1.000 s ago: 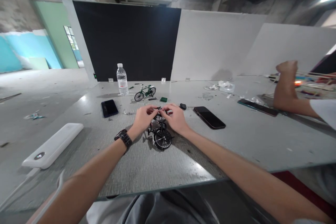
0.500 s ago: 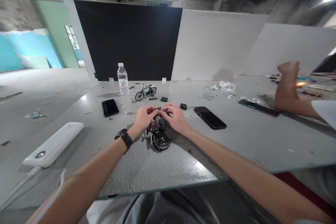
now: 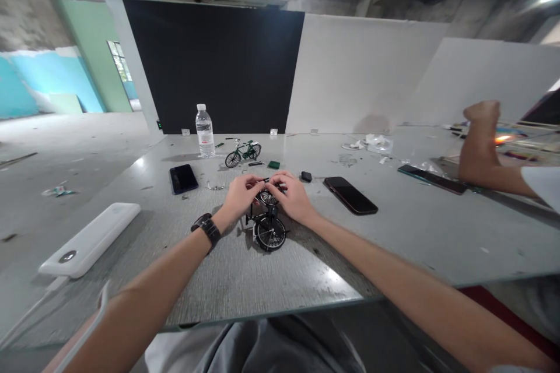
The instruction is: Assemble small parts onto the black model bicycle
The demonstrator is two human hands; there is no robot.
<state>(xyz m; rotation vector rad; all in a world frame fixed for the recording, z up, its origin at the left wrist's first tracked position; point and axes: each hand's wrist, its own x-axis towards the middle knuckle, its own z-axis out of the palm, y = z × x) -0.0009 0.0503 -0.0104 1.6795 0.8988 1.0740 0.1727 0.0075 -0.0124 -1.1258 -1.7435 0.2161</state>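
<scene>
A small black model bicycle (image 3: 270,231) stands on the grey table in front of me, its near wheel towards me. My left hand (image 3: 243,193) pinches the far end of the bicycle from the left, thumb and fingertips closed near the far wheel. From the right, my right hand (image 3: 290,192) grips the same end, its fingertips almost meeting the left ones. My fingers cover part of the far wheel and frame, so the exact spot they hold is hidden. A green model bicycle (image 3: 243,153) stands farther back, beyond my hands.
A water bottle (image 3: 205,131), a dark phone (image 3: 183,179) and a white power bank (image 3: 91,240) with a cable lie left. Another phone (image 3: 350,195) and a small black piece (image 3: 305,176) lie right. A co-worker's arm (image 3: 483,148) rests at far right, near a third phone (image 3: 431,179).
The near wheel of the black model bicycle has shifted slightly to the right. Both hands keep nearly the same place and grip.
</scene>
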